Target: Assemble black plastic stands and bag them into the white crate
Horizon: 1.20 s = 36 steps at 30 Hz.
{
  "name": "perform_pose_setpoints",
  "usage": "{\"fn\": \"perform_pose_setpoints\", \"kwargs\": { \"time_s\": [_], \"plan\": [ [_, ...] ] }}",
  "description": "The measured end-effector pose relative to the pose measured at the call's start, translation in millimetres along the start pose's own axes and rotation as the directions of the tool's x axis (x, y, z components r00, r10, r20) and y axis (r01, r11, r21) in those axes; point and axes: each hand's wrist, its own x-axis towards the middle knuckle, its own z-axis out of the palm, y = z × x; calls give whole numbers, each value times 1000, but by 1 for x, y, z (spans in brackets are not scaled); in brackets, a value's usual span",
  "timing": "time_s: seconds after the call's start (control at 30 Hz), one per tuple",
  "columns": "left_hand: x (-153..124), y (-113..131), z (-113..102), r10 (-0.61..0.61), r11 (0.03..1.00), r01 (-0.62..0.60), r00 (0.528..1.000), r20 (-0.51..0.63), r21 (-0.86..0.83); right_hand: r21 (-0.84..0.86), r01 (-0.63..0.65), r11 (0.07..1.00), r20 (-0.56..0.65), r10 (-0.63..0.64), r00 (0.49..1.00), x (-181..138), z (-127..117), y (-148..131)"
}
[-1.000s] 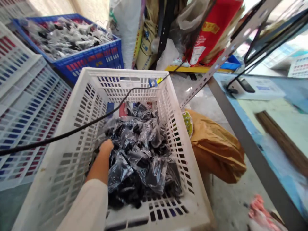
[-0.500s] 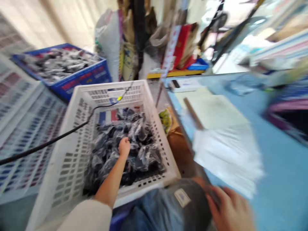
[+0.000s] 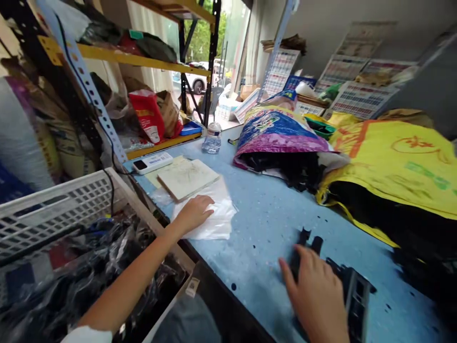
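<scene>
My left hand [image 3: 194, 213] rests on a stack of thin clear plastic bags [image 3: 223, 224] near the left edge of the blue table, fingers stretched over the top sheets. Lower right, my right hand [image 3: 314, 290] reaches over black plastic parts [image 3: 357, 295], thumb spread away from the fingers. One black piece [image 3: 317, 244] shows just beyond its fingertips; the palm hides what lies under it. Below my left arm, a white crate [image 3: 67, 197] holds many black items in clear wrapping [image 3: 107, 257].
A pale flat board [image 3: 189, 178] lies behind the bags, with a white device [image 3: 153, 163] and a plastic bottle [image 3: 212, 138] farther back. A purple-and-blue sack [image 3: 271, 128] and a yellow sack [image 3: 403, 162] of black parts lie on the right. Shelving [image 3: 143, 57] stands behind.
The view has swung right toward the table. My left hand has left the crate and moved onto the bags. My right hand has moved from the table edge to the black parts.
</scene>
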Motion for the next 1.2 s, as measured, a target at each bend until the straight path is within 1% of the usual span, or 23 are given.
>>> {"fn": "perform_pose_setpoints", "kwargs": {
  "time_s": [0.03, 0.07, 0.1, 0.17, 0.23, 0.3, 0.4, 0.47, 0.5, 0.53, 0.63, 0.73, 0.8, 0.93, 1.0, 1.03, 1.1, 1.13, 1.2],
  "plan": [
    [10, 4, 7, -5, 999, 4, 999, 38, 35, -88, -86, 992, 53, 91, 994, 9, 3, 11],
    [19, 8, 14, -28, 997, 24, 998, 61, 74, -153, -140, 978, 119, 159, 980, 18, 8, 19],
    [26, 11, 21, -61, 992, 52, 995, 74, 113, -200, -163, 966, 179, 199, 964, 24, 14, 23],
    [38, 16, 32, -122, 979, 104, 988, 93, 178, -247, -154, 957, 260, 218, 941, 32, 27, 25],
    [46, 20, 37, -159, 968, 129, 979, 127, 215, -245, -115, 963, 303, 189, 934, 32, 35, 25],
    [50, 22, 39, -180, 964, 139, 968, 173, 229, -184, -50, 982, 350, 113, 930, 30, 38, 28],
    [51, 23, 36, -201, 964, 150, 950, 237, 219, 54, 65, 996, 418, -82, 905, 30, 36, 36],
    [47, 23, 33, -209, 966, 157, 943, 259, 207, 215, 58, 975, 423, -146, 894, 35, 36, 40],
    [44, 24, 33, -211, 966, 160, 942, 260, 204, 254, 34, 967, 419, -142, 897, 38, 37, 40],
    [40, 25, 33, -214, 966, 164, 942, 257, 202, 261, 8, 965, 413, -119, 903, 42, 38, 38],
    [33, 28, 35, -228, 964, 184, 944, 239, 194, 202, -34, 979, 403, -51, 914, 52, 44, 28],
    [37, 28, 35, -281, 954, 239, 926, 251, 183, 173, -55, 983, 411, -22, 912, 56, 46, 18],
    [49, 24, 29, -334, 940, 293, 895, 297, 177, 153, -64, 986, 410, -5, 912, 55, 46, 16],
    [78, 13, 8, -422, 906, 395, 802, 422, 155, 129, -52, 990, 407, -5, 913, 53, 45, 18],
    [89, 9, -3, -452, 887, 442, 769, 451, 135, 127, -42, 991, 404, -13, 915, 53, 44, 19],
    [91, 7, -6, -463, 879, 461, 761, 454, 123, 127, -37, 991, 401, -17, 916, 52, 44, 20],
    [91, 6, -10, -467, 873, 479, 767, 440, 92, 126, -30, 992, 394, -22, 919, 52, 44, 20],
    [87, 6, -10, -459, 877, 475, 781, 423, 74, 125, -27, 992, 391, -24, 920, 52, 44, 19],
    [75, 6, -6, -426, 896, 442, 825, 371, 46, 122, -22, 992, 387, -27, 922, 51, 45, 19]
  ]
}}
